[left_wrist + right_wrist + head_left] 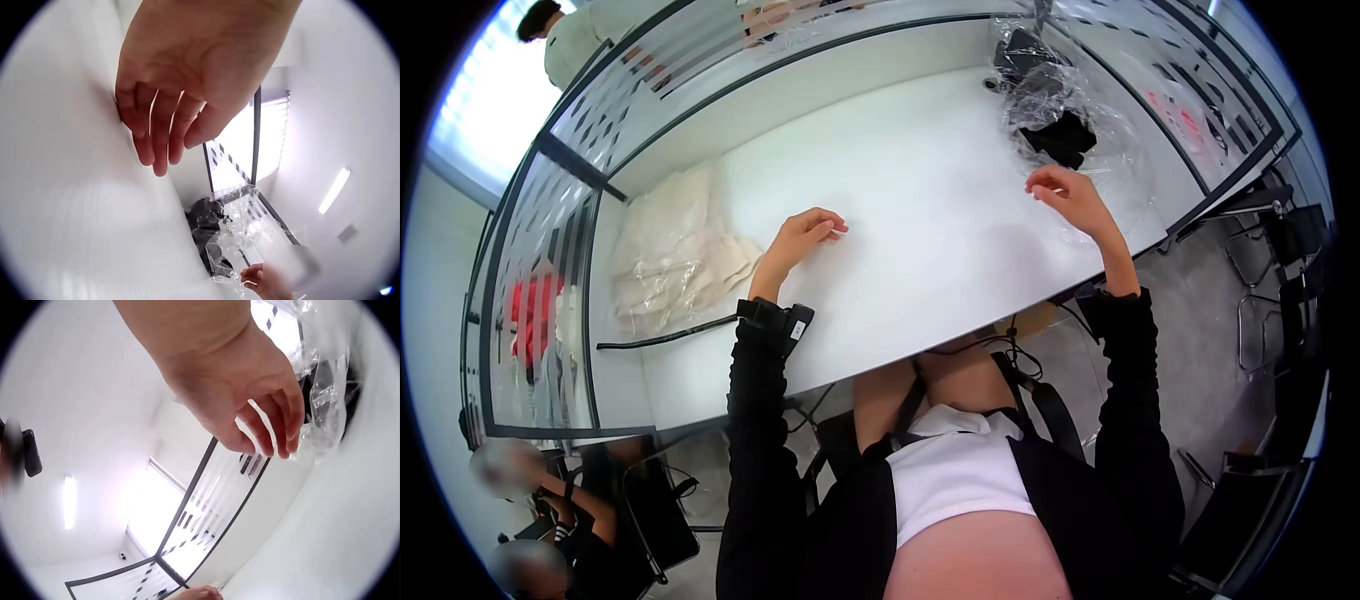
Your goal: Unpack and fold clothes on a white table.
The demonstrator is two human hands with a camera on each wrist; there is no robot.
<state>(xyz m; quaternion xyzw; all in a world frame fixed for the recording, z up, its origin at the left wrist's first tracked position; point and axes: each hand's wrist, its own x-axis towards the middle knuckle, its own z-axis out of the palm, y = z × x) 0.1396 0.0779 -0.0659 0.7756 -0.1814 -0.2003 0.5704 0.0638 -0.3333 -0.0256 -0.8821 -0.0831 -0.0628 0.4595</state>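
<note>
My left hand (pixel 805 238) hovers over the left-middle part of the white table (pixel 900 170), its fingers loosely bent with nothing in them. In the left wrist view the left hand (pixel 194 81) shows its palm, with gaps between the hanging fingers. My right hand (pixel 1075 203) is at the table's right side, also holding nothing, its relaxed fingers (pixel 294 412) close to crinkled clear plastic. That clear plastic bag (pixel 1105 140) has black items (pixel 1060 138) in it. Left of my left hand lies a stack of cream cloth (pixel 670 245) under clear plastic.
Dark-framed clear partitions (pixel 740 65) enclose the table's back and sides. A black strip (pixel 665 335) lies at the table's left, running toward my left cuff. Black chairs (pixel 1240 520) stand at the right. One person (pixel 590 45) is beyond the partition; others sit lower left.
</note>
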